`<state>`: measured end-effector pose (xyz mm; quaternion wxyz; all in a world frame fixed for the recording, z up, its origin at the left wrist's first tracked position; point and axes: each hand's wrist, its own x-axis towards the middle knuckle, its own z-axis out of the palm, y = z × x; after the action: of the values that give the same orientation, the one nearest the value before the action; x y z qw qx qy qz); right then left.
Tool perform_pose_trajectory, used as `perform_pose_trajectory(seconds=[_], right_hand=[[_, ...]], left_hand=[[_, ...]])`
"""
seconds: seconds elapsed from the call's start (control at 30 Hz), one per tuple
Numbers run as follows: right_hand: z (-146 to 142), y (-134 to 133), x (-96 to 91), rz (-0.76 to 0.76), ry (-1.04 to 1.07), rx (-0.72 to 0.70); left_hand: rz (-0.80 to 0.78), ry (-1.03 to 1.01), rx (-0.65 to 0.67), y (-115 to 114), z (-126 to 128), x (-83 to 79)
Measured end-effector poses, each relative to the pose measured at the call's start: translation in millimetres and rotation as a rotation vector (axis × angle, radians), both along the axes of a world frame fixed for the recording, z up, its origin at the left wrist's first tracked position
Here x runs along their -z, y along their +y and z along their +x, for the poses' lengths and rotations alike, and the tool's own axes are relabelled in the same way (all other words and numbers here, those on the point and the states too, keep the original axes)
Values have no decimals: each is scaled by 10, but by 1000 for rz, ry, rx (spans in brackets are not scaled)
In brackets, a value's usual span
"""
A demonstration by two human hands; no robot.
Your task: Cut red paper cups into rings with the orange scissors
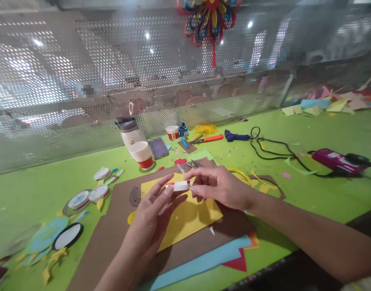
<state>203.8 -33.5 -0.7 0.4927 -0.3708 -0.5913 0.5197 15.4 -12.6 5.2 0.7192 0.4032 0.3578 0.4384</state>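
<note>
- Two bare hands meet around a small white-and-red piece (pixel 182 186): the left hand (pixel 152 210), half open with fingers loosely curled, pinches its left end; the right hand (pixel 224 186) brings a nearly closed thumb and forefinger to the other end, though I cannot tell whether they grip it.
- Handling probably goes best with light left-hand pressure, wrists steady, and right fingertips working only at the edge, so the piece neither bends nor twists.
- Directly below both hands, a yellow paper sheet (pixel 200 214) lies on a brown board (pixel 112 234).
- Nearer the body than the hands, a light-blue paper strip (pixel 200 260) crosses the board's edge.
- Left of the left hand sits a black-rimmed disc (pixel 68 236).
- Just beyond the fingers, loose metal blades (pixel 181 169) could catch a forward reach.
- Farther out stand a paper cup (pixel 142 154) and, right of it, a blue glue gun (pixel 237 136).
</note>
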Motion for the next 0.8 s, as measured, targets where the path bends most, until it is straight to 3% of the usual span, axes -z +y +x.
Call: perform_pose_trajectory(seconds=[0.17,0.33,0.5,0.8], right_hand=[[-4,42,63,-18,-12,-8],[34,106,108,-2,15,-25],[38,123,123,11,53,-51],[21,125,183,-35,126,29]], left_hand=[[18,8,-19,-23,15,23],[25,-35,73,-43,7,-19],[53,-14,82,-27,-5,4],[48,-45,-60,11,-35,-15]])
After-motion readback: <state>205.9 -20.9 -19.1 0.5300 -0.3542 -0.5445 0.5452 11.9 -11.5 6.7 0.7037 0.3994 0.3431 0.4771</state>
